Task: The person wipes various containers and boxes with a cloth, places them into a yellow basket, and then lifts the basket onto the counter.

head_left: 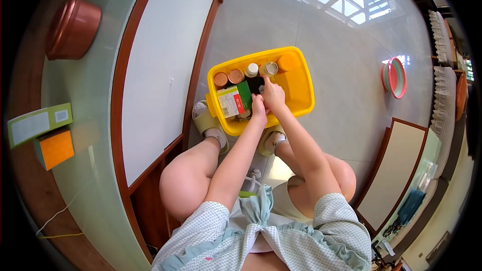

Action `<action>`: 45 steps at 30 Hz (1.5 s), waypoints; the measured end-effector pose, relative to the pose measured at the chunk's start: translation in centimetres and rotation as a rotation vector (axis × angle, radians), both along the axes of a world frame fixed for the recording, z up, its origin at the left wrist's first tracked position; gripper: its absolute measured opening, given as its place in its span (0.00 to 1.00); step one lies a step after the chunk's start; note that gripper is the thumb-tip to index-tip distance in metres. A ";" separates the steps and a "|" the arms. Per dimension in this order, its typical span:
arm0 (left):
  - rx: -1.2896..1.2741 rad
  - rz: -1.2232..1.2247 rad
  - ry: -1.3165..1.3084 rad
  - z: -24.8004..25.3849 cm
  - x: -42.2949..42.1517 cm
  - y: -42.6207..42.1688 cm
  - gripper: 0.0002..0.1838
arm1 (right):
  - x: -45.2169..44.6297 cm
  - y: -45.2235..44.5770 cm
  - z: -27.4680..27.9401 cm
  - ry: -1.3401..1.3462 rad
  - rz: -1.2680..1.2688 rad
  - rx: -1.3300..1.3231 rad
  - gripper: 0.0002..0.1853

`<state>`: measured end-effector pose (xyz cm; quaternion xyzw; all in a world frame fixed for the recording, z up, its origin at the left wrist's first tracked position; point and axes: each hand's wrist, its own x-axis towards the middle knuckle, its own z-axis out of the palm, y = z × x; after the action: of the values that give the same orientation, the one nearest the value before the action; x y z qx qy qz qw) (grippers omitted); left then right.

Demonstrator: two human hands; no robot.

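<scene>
A yellow plastic bin [301, 90] stands on the floor between my feet. Both hands meet over its middle. My left hand [259, 109] is closed beside a green and white box [232, 101]; whatever its fingers hold is hidden. Touching it, my right hand [273, 95] has its index finger stretched toward a jar with a silvery lid [270, 68], its other fingers curled around something I cannot make out. Along the bin's far side stand a white-capped bottle [251, 70], two copper-lidded containers [235, 76] and an orange-lidded container [286, 62]. A dark item lies below them.
A white cabinet with brown trim [163, 70] runs along the left. On its top are a copper-coloured pot [75, 27], a green box [40, 124] and an orange box [55, 149]. A pink-rimmed basin [394, 78] rests on the grey tiles, right. A low table [394, 170] is at lower right.
</scene>
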<state>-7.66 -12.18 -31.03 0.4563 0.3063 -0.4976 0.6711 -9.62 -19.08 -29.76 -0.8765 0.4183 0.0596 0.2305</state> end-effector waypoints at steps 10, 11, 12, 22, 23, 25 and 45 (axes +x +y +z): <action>0.020 -0.170 0.054 4.5 1.8 0.1 0.07 | 0.4 -1.1 6.3 0.103 -0.064 0.319 0.35; -0.026 -0.164 0.067 5.9 2.2 0.4 0.08 | 0.8 -1.0 6.9 0.108 -0.095 0.273 0.34; -0.092 -0.133 0.028 7.1 2.5 0.5 0.08 | 1.3 -0.8 8.1 0.113 -0.126 0.224 0.34; -0.388 0.182 -0.264 24.4 6.5 5.6 0.15 | 5.9 5.9 21.3 -0.747 -0.074 0.113 0.19; -0.423 0.224 -0.296 25.8 6.7 6.3 0.18 | 6.3 6.7 22.0 -0.820 -0.015 0.057 0.19; -0.427 0.252 -0.425 27.0 7.1 7.6 0.19 | 7.0 8.5 23.6 -0.919 0.006 0.155 0.19; -0.018 0.343 -1.561 33.6 20.0 13.2 0.27 | 16.9 11.4 31.7 -1.185 0.113 0.706 0.11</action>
<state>12.37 1.01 2.61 0.6140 -0.1898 0.0732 0.7626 7.28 -7.69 1.97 -0.6542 0.1310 -0.2847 0.6883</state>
